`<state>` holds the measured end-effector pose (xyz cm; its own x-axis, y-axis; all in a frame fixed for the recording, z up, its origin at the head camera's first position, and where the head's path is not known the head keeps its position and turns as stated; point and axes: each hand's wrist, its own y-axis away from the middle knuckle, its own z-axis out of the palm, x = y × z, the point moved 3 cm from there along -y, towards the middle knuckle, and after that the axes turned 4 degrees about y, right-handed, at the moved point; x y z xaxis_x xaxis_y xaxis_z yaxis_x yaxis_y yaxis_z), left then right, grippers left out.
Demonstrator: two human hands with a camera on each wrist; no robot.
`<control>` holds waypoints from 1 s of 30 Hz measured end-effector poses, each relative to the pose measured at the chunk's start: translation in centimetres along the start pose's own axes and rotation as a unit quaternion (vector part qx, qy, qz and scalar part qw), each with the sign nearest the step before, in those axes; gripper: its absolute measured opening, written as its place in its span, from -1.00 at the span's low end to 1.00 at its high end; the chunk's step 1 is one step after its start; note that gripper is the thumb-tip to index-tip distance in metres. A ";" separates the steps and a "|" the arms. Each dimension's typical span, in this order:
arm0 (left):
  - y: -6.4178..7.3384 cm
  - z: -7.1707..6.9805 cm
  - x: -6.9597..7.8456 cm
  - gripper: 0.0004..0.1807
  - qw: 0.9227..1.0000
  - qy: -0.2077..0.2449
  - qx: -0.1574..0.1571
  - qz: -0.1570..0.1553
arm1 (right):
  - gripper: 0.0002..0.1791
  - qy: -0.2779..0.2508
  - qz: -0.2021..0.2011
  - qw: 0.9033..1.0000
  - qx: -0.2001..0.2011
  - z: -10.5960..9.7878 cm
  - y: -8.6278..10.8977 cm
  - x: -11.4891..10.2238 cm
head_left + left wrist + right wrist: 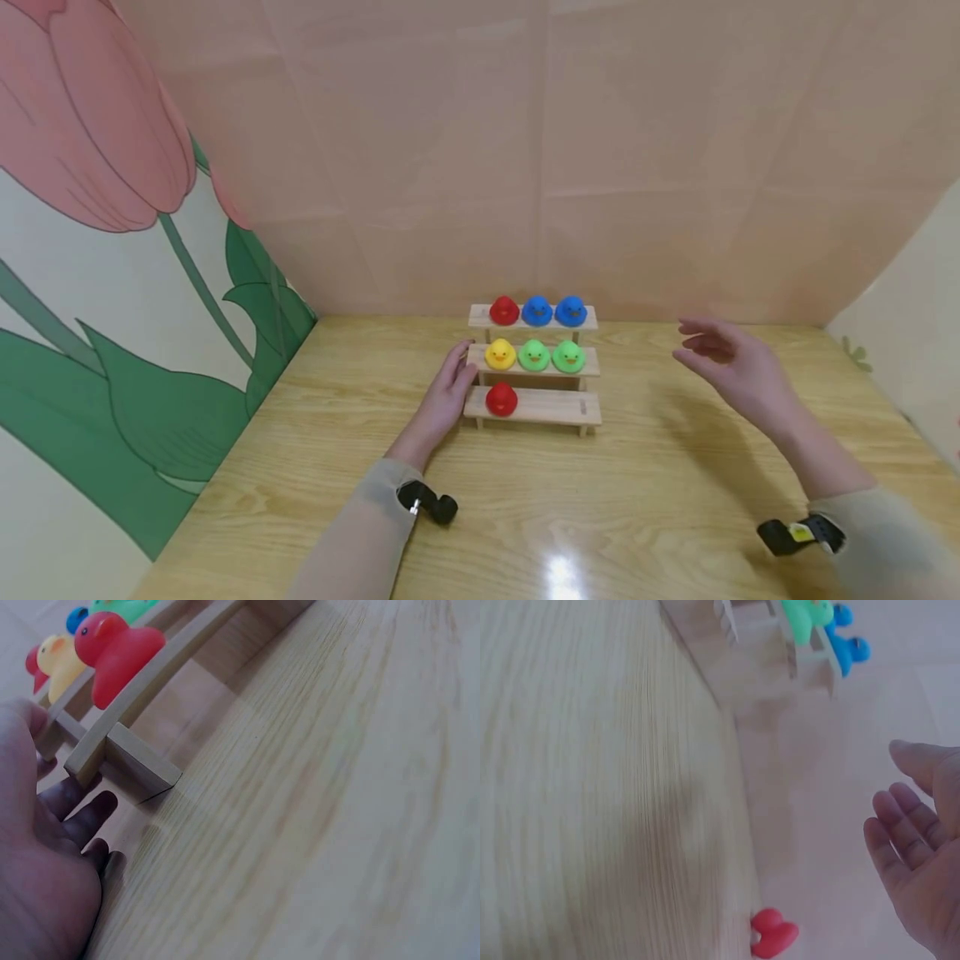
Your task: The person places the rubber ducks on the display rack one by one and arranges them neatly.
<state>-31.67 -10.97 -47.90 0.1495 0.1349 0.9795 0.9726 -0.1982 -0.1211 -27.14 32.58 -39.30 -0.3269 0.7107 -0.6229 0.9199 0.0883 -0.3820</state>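
Note:
A three-tier wooden stand (551, 406) carries small rubber ducks. On the top tier sit a red duck (504, 311) and two blue ducks (537, 311). The middle tier has a yellow duck (500, 354) and two green ducks (568, 357). One red duck (502, 400) is at the left of the bottom tier. My left hand (447, 390) holds the left end of the middle tier between thumb and finger; its other fingers (91, 814) hang loose beside the bottom tier. Well right of the stand, my right hand (738, 367) hovers with slightly bent fingers, holding nothing.
The stand is on a wood-grain table (300, 500) close to a pinkish back covering (420, 167). In the right wrist view, a small red rounded object (774, 934) lies at the table's far edge; the head view does not show it. A tulip-painted wall (210, 400) borders the left.

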 end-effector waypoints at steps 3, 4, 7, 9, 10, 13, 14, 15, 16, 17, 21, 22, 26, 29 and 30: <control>0.0 0.0 0.0 -0.41 1.000 0.006 -0.008 0.008 | -0.40 0.004 0.006 1.000 -0.001 -0.5 -0.3 1.0; 0.0 0.0 0.0 -0.41 1.000 0.004 -0.007 0.007 | -0.39 0.003 0.007 1.000 -0.001 -0.7 -0.4 1.3; 0.1 0.0 0.0 -0.41 1.000 0.002 -0.010 0.006 | -0.37 0.006 0.006 1.000 -0.003 -1.0 -0.7 2.1; 0.0 0.0 0.0 -0.41 1.000 0.002 -0.010 0.006 | -0.35 0.012 0.008 1.000 -0.007 -1.2 -1.0 2.6; 0.0 0.0 0.0 -0.40 1.000 0.001 -0.010 0.005 | -0.34 0.014 0.010 1.000 -0.008 -1.3 -1.1 2.8; 0.0 0.1 0.1 -0.41 1.000 0.000 -0.010 0.005 | -0.28 0.017 0.028 0.999 -0.022 -1.6 -1.5 3.5; 0.0 0.0 0.1 -0.41 1.000 0.000 -0.010 0.005 | -0.25 0.017 0.034 0.999 -0.029 -1.7 -1.7 3.7; 0.1 0.0 0.2 -0.41 1.000 0.001 -0.010 0.006 | -0.22 0.014 0.038 0.999 -0.036 -1.8 -1.8 3.9; 0.1 0.0 0.2 -0.41 1.000 -0.001 -0.009 0.006 | -0.19 0.010 0.044 0.998 -0.043 -1.8 -1.9 4.2; 0.1 0.0 0.2 -0.41 1.000 -0.001 -0.008 0.005 | -0.16 0.007 0.050 0.997 -0.050 -1.9 -2.1 4.4; 0.2 0.0 0.2 -0.40 1.000 -0.001 -0.006 0.005 | -0.09 0.002 0.051 0.996 -0.069 -1.9 -2.7 5.1; 0.2 0.0 0.2 -0.39 1.000 -0.002 -0.006 0.004 | -0.08 0.003 0.050 0.996 -0.071 -1.9 -2.9 5.3; 0.3 -0.1 0.1 -0.39 1.000 -0.002 -0.007 0.005 | -0.05 0.027 0.047 0.996 -0.073 -2.0 -3.7 6.1; 0.3 0.0 0.1 -0.39 1.000 -0.001 -0.008 0.006 | -0.04 0.040 0.049 0.995 -0.078 -2.0 -4.1 6.8; 0.2 0.0 0.1 -0.39 1.000 0.000 -0.009 0.006 | -0.03 0.042 0.049 0.995 -0.081 -2.0 -4.2 7.0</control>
<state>-31.42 -10.99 -47.80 0.1620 0.1323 0.9779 0.9673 -0.2174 -0.1308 -32.82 38.58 -40.68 -0.2209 0.7764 -0.5903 0.9715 0.1218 -0.2034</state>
